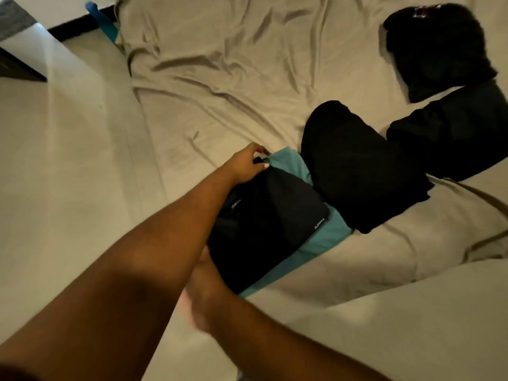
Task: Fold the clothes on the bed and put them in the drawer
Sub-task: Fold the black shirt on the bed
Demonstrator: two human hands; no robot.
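Left hand (247,165) pinches the far corner of the black folded garment (269,224), stacked on the teal garment (325,235), near-middle of the bed (220,78). Right hand (203,287) at the stack's near edge, blurred, grip unclear. Cloth looks light, soft and floppy; probably best lifted from under both ends. Sheet is rumpled. Three more black piles (357,166) lie right and far. Pale floor (68,160) is left.
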